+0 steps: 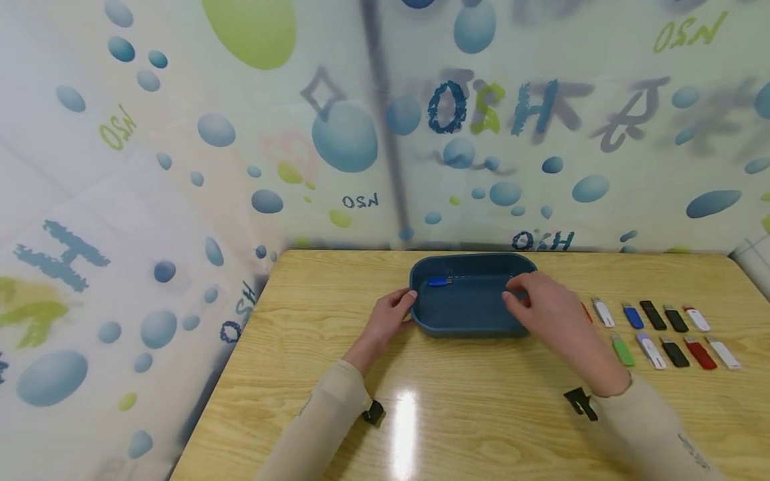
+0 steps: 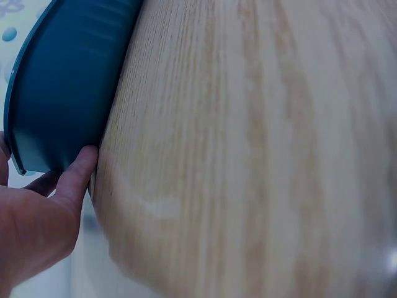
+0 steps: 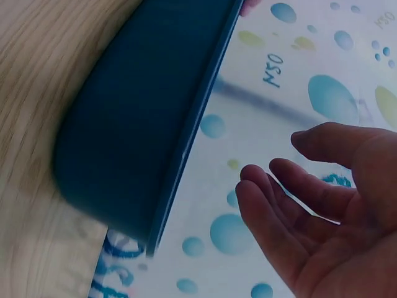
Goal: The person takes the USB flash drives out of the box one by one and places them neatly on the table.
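Note:
A dark blue-green plastic tray (image 1: 469, 332) stands near the table's far edge. My left hand (image 1: 388, 319) grips its left end, thumb over the rim and fingers against the outer wall; the left wrist view shows those fingers (image 2: 75, 177) low on the wall. Inside the tray, toward the back left, lies a blue USB stick (image 1: 438, 282) with its metal plug pointing right. Over the tray's right end hovers my right hand (image 1: 550, 314). Its fingers are loosely bent, with a gap to the thumb and nothing between them in the right wrist view.
Right of the tray, several USB sticks lie in two rows, among them a green one (image 1: 622, 350), a dark red one (image 1: 700, 353) and a blue one (image 1: 633, 316). My right hand partly covers a red stick (image 1: 586, 311). A patterned curtain (image 1: 337, 220) hangs behind the wooden table (image 1: 481, 414).

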### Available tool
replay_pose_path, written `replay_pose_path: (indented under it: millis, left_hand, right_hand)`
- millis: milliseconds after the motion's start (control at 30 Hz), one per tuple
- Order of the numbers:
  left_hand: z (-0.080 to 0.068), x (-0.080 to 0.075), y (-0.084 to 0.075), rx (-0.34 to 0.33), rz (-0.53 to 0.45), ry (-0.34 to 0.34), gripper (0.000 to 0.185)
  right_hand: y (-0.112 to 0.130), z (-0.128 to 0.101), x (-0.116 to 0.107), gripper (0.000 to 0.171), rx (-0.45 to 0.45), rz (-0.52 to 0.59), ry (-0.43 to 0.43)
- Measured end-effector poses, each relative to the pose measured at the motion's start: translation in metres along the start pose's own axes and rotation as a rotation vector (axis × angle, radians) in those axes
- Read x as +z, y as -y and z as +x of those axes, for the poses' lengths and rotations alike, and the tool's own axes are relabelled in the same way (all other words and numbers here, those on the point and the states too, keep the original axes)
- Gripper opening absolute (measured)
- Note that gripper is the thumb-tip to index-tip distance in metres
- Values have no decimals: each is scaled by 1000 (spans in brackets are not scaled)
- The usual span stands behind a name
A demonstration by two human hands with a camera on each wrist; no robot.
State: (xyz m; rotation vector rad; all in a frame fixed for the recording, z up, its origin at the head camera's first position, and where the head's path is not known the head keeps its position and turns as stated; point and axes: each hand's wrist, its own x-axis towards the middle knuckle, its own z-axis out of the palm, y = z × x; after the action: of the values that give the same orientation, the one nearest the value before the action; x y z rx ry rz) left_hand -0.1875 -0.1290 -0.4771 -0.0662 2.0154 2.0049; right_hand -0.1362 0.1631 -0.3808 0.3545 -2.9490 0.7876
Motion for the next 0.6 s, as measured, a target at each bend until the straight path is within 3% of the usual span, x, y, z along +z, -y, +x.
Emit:
replay_pose_path:
  millis: [300,600]
  left_hand:
    - [1,-1,2,-10,0,-1,57]
    - [1,-2,1,-14,-9,7,58]
  right_hand:
    - [20,20,24,21,-55,25,-12]
    - [31,45,44,19,-92,-51,-13]
